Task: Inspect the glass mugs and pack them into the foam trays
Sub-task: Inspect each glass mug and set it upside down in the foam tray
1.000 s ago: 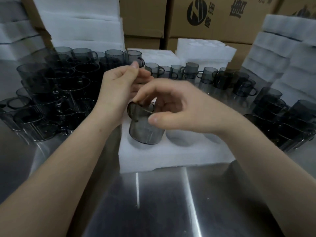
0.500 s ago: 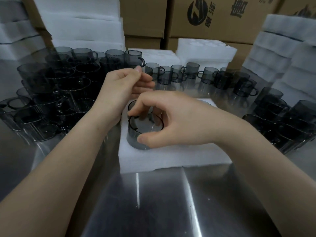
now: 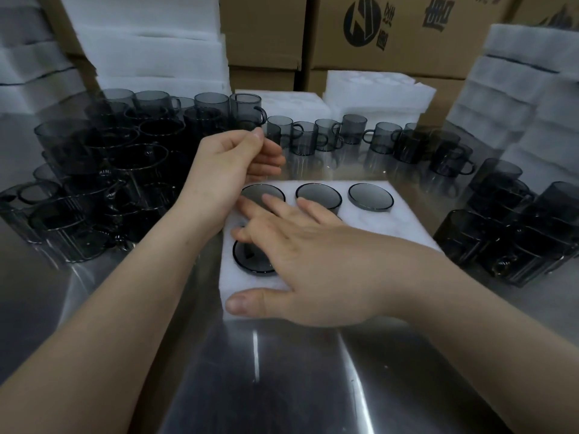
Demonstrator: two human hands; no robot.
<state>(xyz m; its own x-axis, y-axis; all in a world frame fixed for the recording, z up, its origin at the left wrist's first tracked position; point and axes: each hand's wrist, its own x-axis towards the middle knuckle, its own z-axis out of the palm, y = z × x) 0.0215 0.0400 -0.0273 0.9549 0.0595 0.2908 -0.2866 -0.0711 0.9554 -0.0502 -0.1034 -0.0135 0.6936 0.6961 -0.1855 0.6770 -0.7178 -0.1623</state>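
1. Sitting in the foam tray point(image 3: 391, 223) are four dark glass mugs that can be seen. The three back row mugs point(image 3: 318, 195) are side by side, and the front left mug point(image 3: 250, 261) is near the front edge. Each one is down in its own round hole.
2. The right hand point(image 3: 313, 267) lies flat on the front of the tray. Its fingers are straight and spread apart. It rests on the front left mug and on the foam, and it grips nothing.
3. That hand hides the other front holes, so I cannot tell if they are full.
4. The left hand point(image 3: 232, 170) is up above the back left corner of the tray. Its fingers are loosely curled, with the thumb by the first finger. No mug shows in it.
5. I think this tray is more than half packed. The job as a whole looks far from done.
6. The tray sits on a shiny metal counter point(image 3: 282, 386). Lots of loose mugs point(image 3: 103, 189) wait on the counter, to the left, behind and to the right of the tray.
7. Farther back are white foam stacks point(image 3: 150, 51) and brown cardboard boxes point(image 3: 391, 26).
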